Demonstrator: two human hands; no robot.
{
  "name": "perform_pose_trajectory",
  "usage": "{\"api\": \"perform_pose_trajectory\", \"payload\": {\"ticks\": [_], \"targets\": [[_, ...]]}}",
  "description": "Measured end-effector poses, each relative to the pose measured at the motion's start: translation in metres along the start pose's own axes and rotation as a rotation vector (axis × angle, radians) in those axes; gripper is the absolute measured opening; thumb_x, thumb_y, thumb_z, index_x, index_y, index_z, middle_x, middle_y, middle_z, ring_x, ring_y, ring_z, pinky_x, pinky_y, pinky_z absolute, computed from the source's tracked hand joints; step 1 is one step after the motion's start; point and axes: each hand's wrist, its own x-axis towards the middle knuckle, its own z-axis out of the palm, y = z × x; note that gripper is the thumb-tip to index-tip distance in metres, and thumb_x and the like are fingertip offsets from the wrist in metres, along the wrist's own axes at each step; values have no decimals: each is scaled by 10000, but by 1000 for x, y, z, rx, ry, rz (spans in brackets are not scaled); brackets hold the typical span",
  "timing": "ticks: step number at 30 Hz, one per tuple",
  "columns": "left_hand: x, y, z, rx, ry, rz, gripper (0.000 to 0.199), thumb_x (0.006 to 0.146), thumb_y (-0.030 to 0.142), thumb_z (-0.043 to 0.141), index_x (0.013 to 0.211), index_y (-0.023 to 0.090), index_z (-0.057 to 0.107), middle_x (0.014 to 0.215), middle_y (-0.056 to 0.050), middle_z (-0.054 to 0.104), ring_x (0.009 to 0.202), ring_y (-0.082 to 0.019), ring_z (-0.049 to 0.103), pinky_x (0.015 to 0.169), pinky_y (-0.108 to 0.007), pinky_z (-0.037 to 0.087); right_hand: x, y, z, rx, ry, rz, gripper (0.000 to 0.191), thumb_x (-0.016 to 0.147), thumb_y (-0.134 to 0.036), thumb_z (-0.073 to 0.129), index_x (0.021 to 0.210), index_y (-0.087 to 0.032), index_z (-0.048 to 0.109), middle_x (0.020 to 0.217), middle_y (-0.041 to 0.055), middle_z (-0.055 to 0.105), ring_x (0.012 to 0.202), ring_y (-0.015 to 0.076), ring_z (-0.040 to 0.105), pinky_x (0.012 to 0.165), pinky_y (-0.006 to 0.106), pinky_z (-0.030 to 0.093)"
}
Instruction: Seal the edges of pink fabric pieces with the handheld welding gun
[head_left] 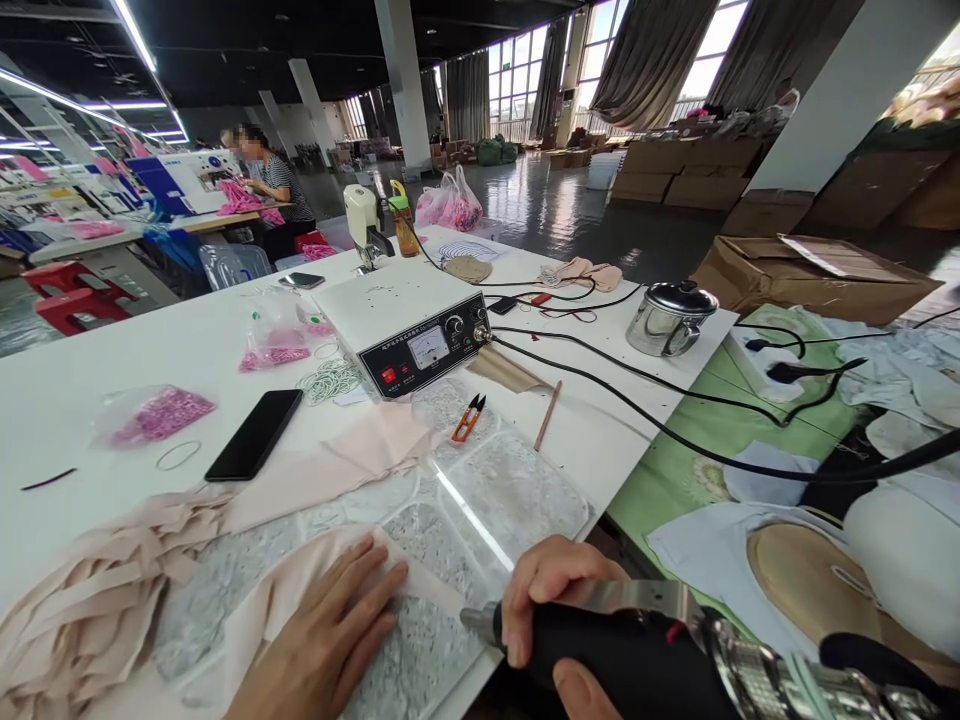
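Note:
My left hand [330, 625] lies flat with its fingers stretched out, pressing on a pale pink fabric piece [281, 575]. Beneath it is a grey marble-patterned mat [510, 480]. My right hand [551, 590] is wrapped around a black hand-held ultrasonic gun [622, 645]. Its metal tip [476, 622] is at the right-hand point of that fabric; whether it touches cannot be told. Another pink fabric piece [330, 460] lies farther up the mat. A heap of pink fabric strips [82, 610] sits left of my left hand.
A control box [427, 345] with a meter stands behind the mat, its black cable [675, 435] running right. Orange thread snips [469, 418], a phone [255, 435], a pencil-like stick [548, 415] and a lidded glass mug [670, 320] lie around. A co-worker [274, 185] sits far left.

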Motion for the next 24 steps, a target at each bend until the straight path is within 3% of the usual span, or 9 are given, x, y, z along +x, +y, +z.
{"api": "perform_pose_trajectory", "payload": {"ticks": [5, 10, 14, 19, 22, 24], "targets": [[0, 7, 5, 32, 6, -29, 436, 1097, 461, 439, 1512, 371, 538, 1502, -73, 579, 1345, -322, 602, 1035, -424, 583, 0, 3, -1, 67, 1, -33, 193, 914, -415, 723, 1059, -300, 666, 857, 27, 724, 583, 148, 661, 570, 302, 541], [-4, 15, 11, 39, -11, -26, 491, 1042, 592, 503, 1511, 448, 513, 1506, -102, 545, 1365, -386, 556, 1008, -499, 585, -4, 1, -7, 5, -105, -78, 234, 920, -339, 688, 1148, -308, 648, 902, 53, 735, 627, 168, 685, 598, 322, 575], [0, 15, 4, 90, -23, 10, 548, 1012, 643, 526, 1517, 432, 510, 1520, -144, 514, 1334, -412, 568, 991, -506, 581, -7, 9, -13, -15, -64, -88, 274, 895, -404, 717, 1142, -307, 647, 825, 32, 717, 620, 176, 695, 580, 318, 602], [5, 11, -8, 157, -39, 93, 611, 980, 666, 551, 1531, 406, 495, 1510, -177, 517, 1248, -414, 626, 929, -480, 611, 0, 28, -15, 146, -174, -105, 257, 892, -472, 726, 1087, -309, 685, 825, 20, 720, 493, 146, 684, 482, 286, 594], [5, 10, -8, 148, -43, 100, 631, 971, 666, 562, 1538, 400, 484, 1519, -190, 502, 1232, -425, 632, 906, -487, 621, 0, 30, -10, 200, -99, -143, 262, 885, -472, 742, 1079, -304, 691, 832, 23, 724, 444, 129, 656, 449, 275, 575], [4, 11, -7, 142, -45, 96, 634, 969, 654, 576, 1541, 397, 480, 1529, -191, 492, 1239, -431, 629, 914, -494, 619, -3, 27, -7, 130, -23, -68, 278, 869, -514, 751, 1021, -289, 692, 811, 25, 713, 467, 141, 667, 477, 298, 588]]}}
